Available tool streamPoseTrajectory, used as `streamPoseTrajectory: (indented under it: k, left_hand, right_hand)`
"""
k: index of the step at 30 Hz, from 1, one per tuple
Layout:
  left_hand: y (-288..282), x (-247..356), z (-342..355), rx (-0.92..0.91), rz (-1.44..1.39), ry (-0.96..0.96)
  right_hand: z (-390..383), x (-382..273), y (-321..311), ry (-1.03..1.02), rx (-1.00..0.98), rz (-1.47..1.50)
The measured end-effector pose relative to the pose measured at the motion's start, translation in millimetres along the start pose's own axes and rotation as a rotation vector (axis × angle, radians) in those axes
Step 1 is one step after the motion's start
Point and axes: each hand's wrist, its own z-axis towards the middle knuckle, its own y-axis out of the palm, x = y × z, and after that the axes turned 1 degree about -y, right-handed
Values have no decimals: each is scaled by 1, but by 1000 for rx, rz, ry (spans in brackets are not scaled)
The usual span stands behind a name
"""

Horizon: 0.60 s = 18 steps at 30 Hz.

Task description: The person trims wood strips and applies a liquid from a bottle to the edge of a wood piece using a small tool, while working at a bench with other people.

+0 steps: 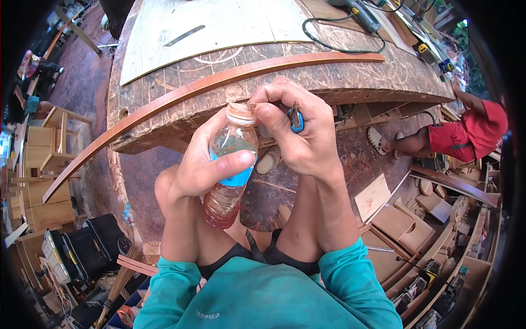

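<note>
Leftmost, the left hand wraps a clear plastic bottle of amber liquid, steadying it upright above the knees. Rightward, the right hand, clenching a blue-handled tool, pinches the bottle's cap before the worn wooden surface.

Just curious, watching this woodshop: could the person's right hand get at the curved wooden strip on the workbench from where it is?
Probably yes. The right hand is at the plastic bottle's cap, and the curved wooden strip lies just beyond with nothing between. But its fingers already hold a small blue-handled tool.
</note>
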Motion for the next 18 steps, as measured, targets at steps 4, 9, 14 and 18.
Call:
streamPoseTrajectory:
  k: [4,9,14,18]
  left_hand:
    - [-2,-1,-1,3,19,0]
    - [-11,-5,-4,-133,-76,-22]
    - [-4,-19,2,-40,6,28]
    - [2,-20,3,88,-11,44]
  right_hand:
    - [1,3,-5,-84,-63,-68]
    - [2,-3,-11,-96,-100,-148]
    - [2,7,-11,-247,-89,-397]
    - [-2,10,-5,-172,-49,-452]
